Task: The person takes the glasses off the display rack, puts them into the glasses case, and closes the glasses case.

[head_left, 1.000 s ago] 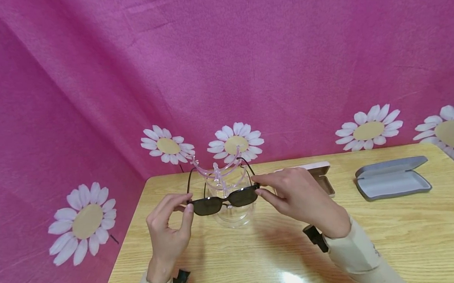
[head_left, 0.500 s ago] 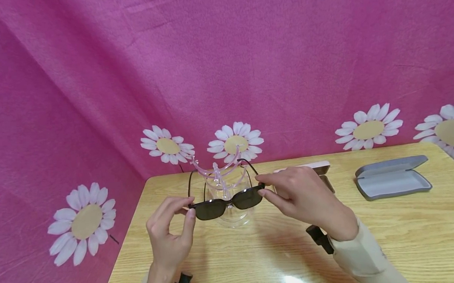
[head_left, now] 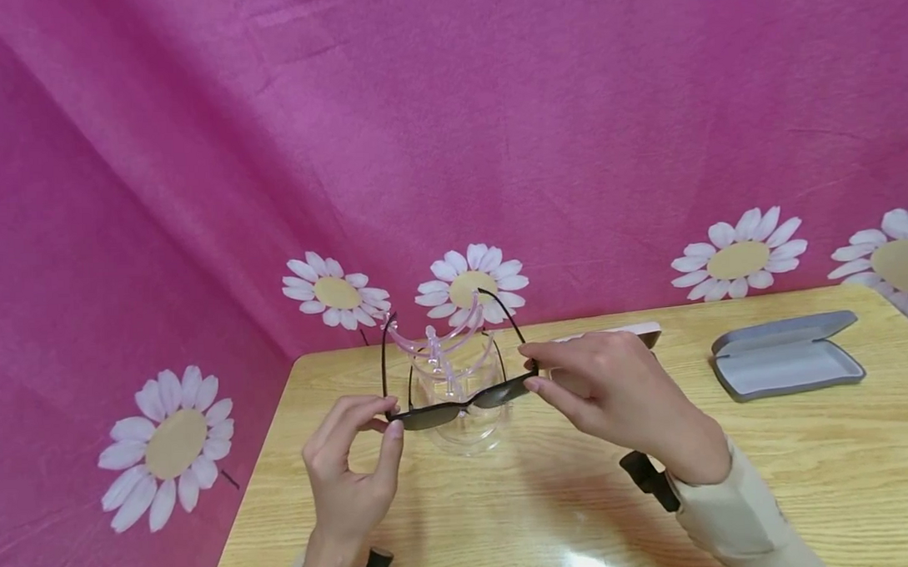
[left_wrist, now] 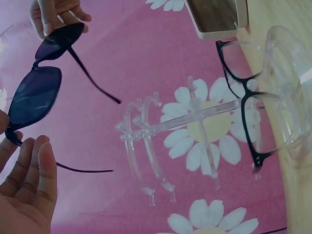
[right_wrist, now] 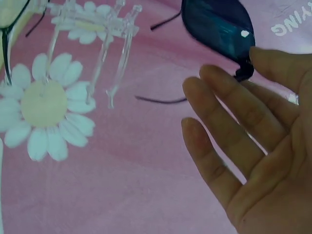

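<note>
Sunglasses (head_left: 445,413): held between both hands, temples unfolded, at the top end of the clear stand (left_wrist: 196,115).
Long axis: lens front ran side to side; temples pointed away from the person, toward the stand.
Temple tips: near the stand's upper arms, a gap showing in the left wrist view.
Left hand (head_left: 350,479): thumb and fingers pinched the left hinge end.
Right hand (head_left: 623,394): pinched the right hinge end; remaining fingers extended.
Nearer hand: neither; both in contact.
Black-framed eyeglasses (left_wrist: 249,87): low on the stand.
Pale case (left_wrist: 217,35): partly hidden behind the right hand.
Grey case (head_left: 779,335): open, farther right.
</note>
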Motion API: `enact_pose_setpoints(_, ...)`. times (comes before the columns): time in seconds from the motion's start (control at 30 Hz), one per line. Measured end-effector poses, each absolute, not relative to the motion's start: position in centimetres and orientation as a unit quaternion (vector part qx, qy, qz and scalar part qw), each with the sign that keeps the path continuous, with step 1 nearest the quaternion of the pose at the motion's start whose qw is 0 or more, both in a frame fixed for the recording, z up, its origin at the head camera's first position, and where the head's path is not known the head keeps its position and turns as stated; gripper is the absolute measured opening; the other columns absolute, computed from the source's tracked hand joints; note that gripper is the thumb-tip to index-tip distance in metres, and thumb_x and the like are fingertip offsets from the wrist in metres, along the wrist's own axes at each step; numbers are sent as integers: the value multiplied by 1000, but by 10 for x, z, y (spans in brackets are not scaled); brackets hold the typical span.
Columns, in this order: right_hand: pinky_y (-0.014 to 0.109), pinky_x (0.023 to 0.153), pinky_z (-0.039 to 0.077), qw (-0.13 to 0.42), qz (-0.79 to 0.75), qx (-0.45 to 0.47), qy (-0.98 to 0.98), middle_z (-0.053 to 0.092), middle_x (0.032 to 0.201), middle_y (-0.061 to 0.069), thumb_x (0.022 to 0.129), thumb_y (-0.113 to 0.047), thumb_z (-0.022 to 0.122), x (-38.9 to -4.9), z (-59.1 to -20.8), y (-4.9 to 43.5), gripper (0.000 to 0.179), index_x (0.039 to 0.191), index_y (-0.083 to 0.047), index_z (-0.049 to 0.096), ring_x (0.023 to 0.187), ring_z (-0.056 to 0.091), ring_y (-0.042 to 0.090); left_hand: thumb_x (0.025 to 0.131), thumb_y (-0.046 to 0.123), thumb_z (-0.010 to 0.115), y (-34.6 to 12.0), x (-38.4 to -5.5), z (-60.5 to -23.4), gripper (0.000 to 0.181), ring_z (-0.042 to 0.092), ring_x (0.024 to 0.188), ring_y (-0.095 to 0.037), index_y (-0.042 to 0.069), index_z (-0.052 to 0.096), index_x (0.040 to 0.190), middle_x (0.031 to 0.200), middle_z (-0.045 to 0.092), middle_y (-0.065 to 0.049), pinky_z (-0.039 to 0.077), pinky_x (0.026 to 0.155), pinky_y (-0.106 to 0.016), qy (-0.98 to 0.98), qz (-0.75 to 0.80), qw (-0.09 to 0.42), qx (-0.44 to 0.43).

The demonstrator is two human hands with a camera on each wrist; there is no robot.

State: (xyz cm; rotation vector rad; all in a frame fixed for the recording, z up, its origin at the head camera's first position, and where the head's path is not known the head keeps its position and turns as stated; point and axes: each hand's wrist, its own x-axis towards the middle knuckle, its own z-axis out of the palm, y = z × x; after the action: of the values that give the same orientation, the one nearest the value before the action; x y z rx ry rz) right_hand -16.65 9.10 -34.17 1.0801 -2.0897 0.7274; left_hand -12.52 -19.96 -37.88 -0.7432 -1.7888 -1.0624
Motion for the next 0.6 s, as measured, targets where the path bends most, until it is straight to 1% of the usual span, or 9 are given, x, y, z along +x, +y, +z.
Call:
enact_pose_setpoints(0.07, 26, 57, 51, 324, 295, 407, -801, 74, 76, -5, 84, -21, 74, -168, -344, 91, 30, 111, -10, 72, 60, 63, 0, 76, -9, 69, -200, -126, -382, 21, 66, 81, -13, -4, 70, 96, 84, 67, -16, 56, 70, -16, -729, -433, 442, -293)
enact_pose_setpoints(0.17, 26, 59, 54, 311, 315, 382, -811, 77, 85, 0, 82, -18, 75, -169, -346, 89, 36, 116, -7, 70, 65, 69, 3, 76, -10, 70, -198, -127, -387, 24, 66, 83, -15, -3, 70, 99, 86, 67, -17, 56, 72, -18, -733, -437, 434, -288)
enact_pose_setpoints(0.27, 24, 63, 56, 293, 340, 343, -825, 77, 89, -1, 80, -16, 77, -168, -349, 87, 41, 119, -9, 69, 69, 72, 2, 77, -10, 70, -196, -130, -390, 27, 67, 85, -15, -2, 71, 103, 90, 69, -18, 57, 74, -19, -736, -440, 429, -284)
enact_pose_setpoints(0.37, 23, 70, 57, 271, 372, 309, -832, 78, 93, -3, 80, -15, 77, -166, -350, 84, 45, 123, -10, 67, 74, 73, 4, 77, -11, 70, -195, -132, -392, 30, 68, 87, -14, -3, 71, 107, 93, 70, -19, 57, 76, -19, -739, -444, 426, -275)
enact_pose_setpoints(0.47, 23, 73, 57, 255, 405, 290, -829, 78, 91, -2, 80, -13, 78, -165, -351, 80, 47, 125, -10, 66, 74, 73, 4, 77, -13, 71, -196, -133, -392, 33, 69, 90, -15, -4, 71, 109, 93, 70, -20, 57, 77, -17, -740, -449, 426, -264)
enact_pose_setpoints(0.6, 21, 71, 58, 220, 450, 264, -824, 77, 83, -3, 80, -12, 78, -163, -353, 74, 44, 123, -10, 67, 72, 72, 2, 77, -14, 71, -198, -131, -391, 36, 70, 89, -12, -6, 69, 112, 90, 70, -21, 57, 78, -17, -741, -452, 431, -246)
